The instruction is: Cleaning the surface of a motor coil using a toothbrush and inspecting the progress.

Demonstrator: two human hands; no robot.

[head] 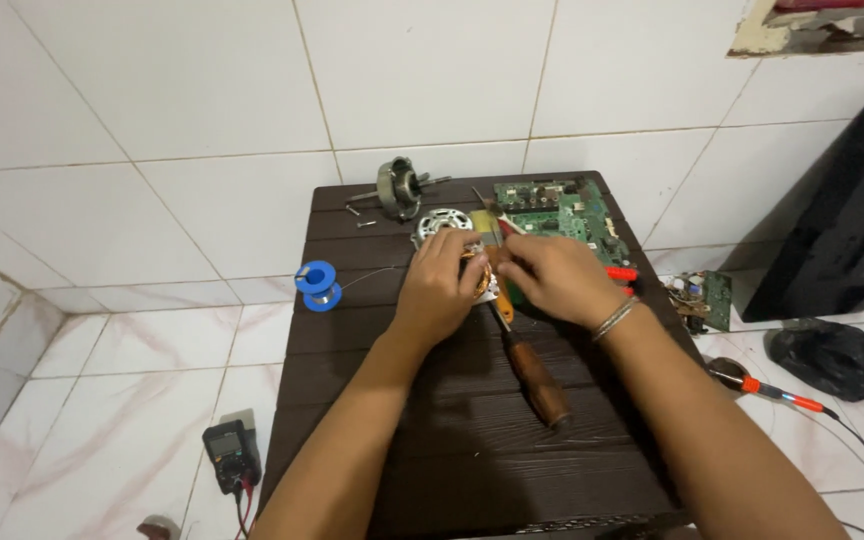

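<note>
Both hands meet over a small motor stator (pixel 449 228) with copper windings in the middle of a dark wooden table (pixel 452 440). My left hand (pixel 439 290) grips the stator's near side. My right hand (pixel 550 277), a metal bangle on its wrist, pinches at the same part from the right. A screwdriver with a brown wooden handle (pixel 537 378) lies on the table just under my hands, its shaft running beneath them.
A green circuit board (pixel 560 212) and a metal rotor with shaft (pixel 398 187) sit at the table's far end. A blue solder spool (pixel 318 284) is at the left edge. A multimeter (pixel 229 453), a soldering iron (pixel 767 390), another board (pixel 704 300) and a black case (pixel 842 220) lie on the tiled floor.
</note>
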